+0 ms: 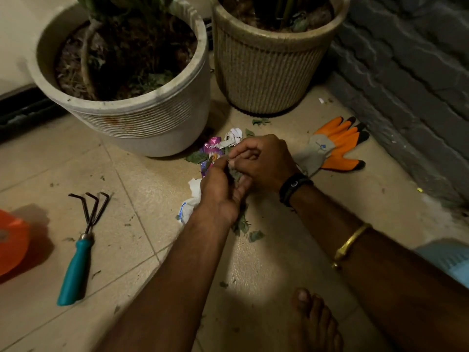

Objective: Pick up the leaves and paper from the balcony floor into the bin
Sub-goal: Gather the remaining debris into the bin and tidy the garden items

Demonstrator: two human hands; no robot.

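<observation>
Dry green leaves (242,224) and paper scraps lie on the tiled balcony floor in front of two pots. My left hand (220,191) grips a bunch of leaves, its fingers curled round them. My right hand (261,158) meets it from the right and pinches leaves against the left hand. A white crumpled paper (191,199) lies just left of my left wrist. A purple wrapper (210,151) and another crumpled paper (233,137) lie beyond the hands. The orange bin (11,246) shows at the left edge.
A teal-handled hand rake (81,247) lies on the floor to the left. Orange and grey gloves (335,148) lie to the right by a dark brick wall (406,85). Two ribbed plant pots (142,118) (269,72) stand behind. My bare foot (314,323) is at the bottom.
</observation>
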